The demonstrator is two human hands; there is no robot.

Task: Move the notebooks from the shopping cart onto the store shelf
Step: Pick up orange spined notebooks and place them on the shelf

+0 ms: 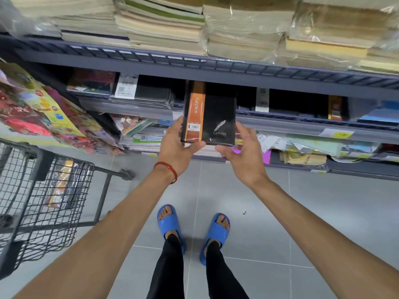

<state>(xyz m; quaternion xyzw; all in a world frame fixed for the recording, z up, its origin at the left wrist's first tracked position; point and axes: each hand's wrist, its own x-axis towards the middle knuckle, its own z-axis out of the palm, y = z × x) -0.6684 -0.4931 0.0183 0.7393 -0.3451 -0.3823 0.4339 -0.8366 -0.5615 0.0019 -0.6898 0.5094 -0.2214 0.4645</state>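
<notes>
A black notebook (212, 113) with an orange band and a white feather print is held out in front of the grey store shelf (216, 65), its far end reaching into the dark gap under that shelf. My left hand (177, 147) grips its lower left corner, thumb under the near edge. My right hand (241, 149) is at the lower right corner, fingers spread along the side and only lightly touching. At the left stands the black wire shopping cart (43, 190), with a wrapped black and orange notebook (61, 184) inside it.
Stacks of wrapped paper pads fill the top shelf (164, 29). Dark notebooks and white price tags (126, 88) line the shelf behind the held notebook. Lower shelves hold loose paper goods. Colourful packets (43, 113) hang at the left. Grey tiled floor (280, 212) lies below, with my feet in blue sandals.
</notes>
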